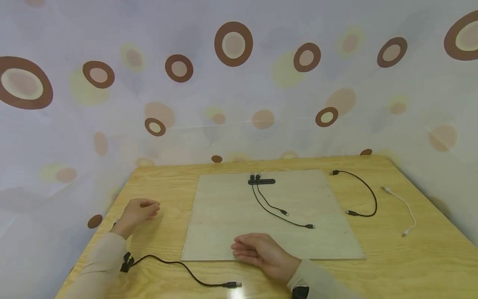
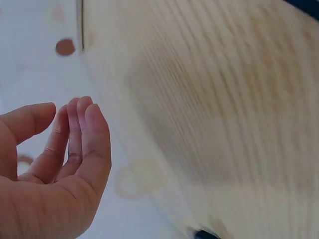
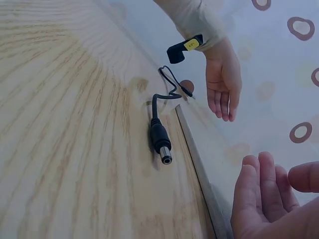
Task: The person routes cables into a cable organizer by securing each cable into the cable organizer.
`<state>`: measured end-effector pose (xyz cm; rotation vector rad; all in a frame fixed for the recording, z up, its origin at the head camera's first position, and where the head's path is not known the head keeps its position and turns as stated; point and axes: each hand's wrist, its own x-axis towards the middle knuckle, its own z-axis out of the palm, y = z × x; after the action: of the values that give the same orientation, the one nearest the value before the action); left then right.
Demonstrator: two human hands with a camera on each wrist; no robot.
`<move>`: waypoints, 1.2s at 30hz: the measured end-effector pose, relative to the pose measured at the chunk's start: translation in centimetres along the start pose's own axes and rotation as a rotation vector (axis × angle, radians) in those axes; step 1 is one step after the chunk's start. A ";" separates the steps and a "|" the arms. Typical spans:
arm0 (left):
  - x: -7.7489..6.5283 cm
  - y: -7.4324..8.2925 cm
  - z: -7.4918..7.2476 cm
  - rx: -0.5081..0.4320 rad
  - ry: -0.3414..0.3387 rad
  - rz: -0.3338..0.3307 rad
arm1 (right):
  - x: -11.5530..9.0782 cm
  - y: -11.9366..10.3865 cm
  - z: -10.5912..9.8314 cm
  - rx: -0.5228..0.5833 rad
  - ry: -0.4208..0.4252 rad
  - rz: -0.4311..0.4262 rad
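Observation:
My left hand hovers over the wooden table left of the pale board, its fingers loosely bent and nothing between them. In the left wrist view the thumb and fingertips of that hand stand apart. My right hand is over the front edge of the pale board, fingers relaxed, holding nothing. A black cable with a round barrel plug lies on the table in front, between my forearms. On the board, two short black cables run from a small black cable holder strip near its back edge.
Right of the board lie a curved black cable and a short white cable. A black strap with a yellow label hangs at the left wrist. A patterned cloth with brown circles rises behind the wooden table.

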<state>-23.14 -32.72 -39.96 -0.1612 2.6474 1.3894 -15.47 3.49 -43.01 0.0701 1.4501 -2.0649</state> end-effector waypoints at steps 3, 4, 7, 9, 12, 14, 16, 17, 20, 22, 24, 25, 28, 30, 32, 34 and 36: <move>-1.1 -1.1 -1.9 -0.053 0.019 -0.029 | 0.3 -0.1 0.5 0.008 -0.021 0.003; -1.5 -1.5 -2.4 -0.065 0.024 -0.041 | 0.4 -0.1 0.7 0.011 -0.028 0.005; -2.4 -2.4 -3.4 -0.114 0.047 -0.071 | 0.6 -0.1 1.1 0.015 -0.044 0.004; -2.7 -3.0 -3.9 -0.125 0.082 -0.093 | 0.8 0.0 1.4 0.017 -0.051 0.003; -3.4 -4.0 -4.5 -0.049 0.162 -0.100 | 0.9 0.2 1.6 0.022 -0.063 0.000; -3.9 -4.6 -4.9 0.042 0.219 -0.108 | 1.0 0.4 1.8 0.023 -0.067 0.003; -4.6 -4.9 -5.3 0.164 0.260 -0.105 | 1.0 0.6 1.8 0.021 -0.069 0.007; -4.9 -5.1 -5.5 0.210 0.276 -0.110 | 1.0 0.6 1.8 0.018 -0.069 0.009; -5.7 -5.4 -6.0 0.310 0.293 -0.119 | 1.1 0.7 1.8 0.013 -0.063 0.010; -6.0 -5.5 -6.3 0.356 0.302 -0.123 | 1.1 0.8 1.8 0.016 -0.059 0.012; -6.1 -5.7 -6.3 0.382 0.306 -0.125 | 1.1 0.8 1.8 0.024 -0.058 0.012; -6.1 -5.7 -6.3 0.398 0.304 -0.123 | 1.1 0.9 1.8 0.026 -0.062 0.012; -6.1 -5.8 -6.3 0.447 0.309 -0.106 | 1.1 0.9 1.8 0.029 -0.085 0.015; -6.1 -5.8 -6.2 0.469 0.314 -0.103 | 1.0 0.9 1.8 0.025 -0.102 0.016; -6.0 -5.7 -6.0 0.494 0.324 -0.109 | 0.9 0.9 1.9 0.018 -0.111 0.018; -5.8 -5.7 -5.8 0.523 0.333 -0.113 | 0.9 0.9 1.9 0.015 -0.111 0.019; -5.5 -5.6 -5.7 0.547 0.336 -0.121 | 0.8 0.8 2.0 0.013 -0.109 0.020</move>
<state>-17.29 -40.40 -40.29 -0.5139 3.1093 0.6048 -15.18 1.19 -43.15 -0.0215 1.3649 -2.0298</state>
